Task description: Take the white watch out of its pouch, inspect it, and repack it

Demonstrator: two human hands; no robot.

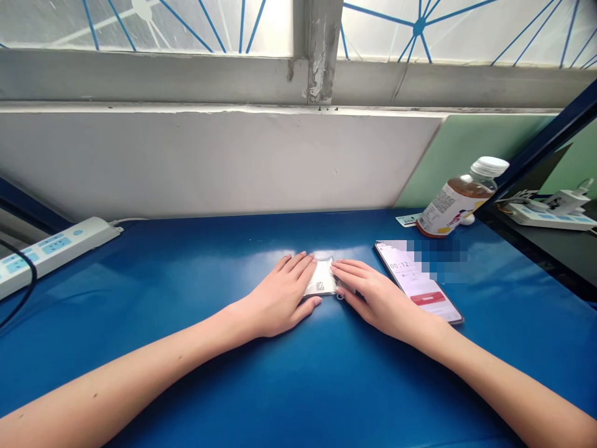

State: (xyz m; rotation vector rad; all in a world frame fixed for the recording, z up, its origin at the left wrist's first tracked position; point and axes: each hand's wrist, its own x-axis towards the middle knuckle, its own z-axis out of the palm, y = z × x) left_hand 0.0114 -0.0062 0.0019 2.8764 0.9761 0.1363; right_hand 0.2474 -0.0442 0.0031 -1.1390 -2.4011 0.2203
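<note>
A small flat white packet with a dark edge and a small dark mark lies on the blue table. It looks wrapped in clear, shiny plastic; its exact kind does not show. My left hand rests flat over its left side, fingers stretched out and thumb apart near the front edge. From the right, my right hand reaches over the packet's right edge with straight fingers, its thumb lower down. A small pale ring shows by that thumb. Both hands' fingers cover the packet's sides.
A phone showing a timer lies right of my right hand. Behind it a bottle with a white cap stands near a small card. At far left is a power strip with a black cable. A wall closes the back.
</note>
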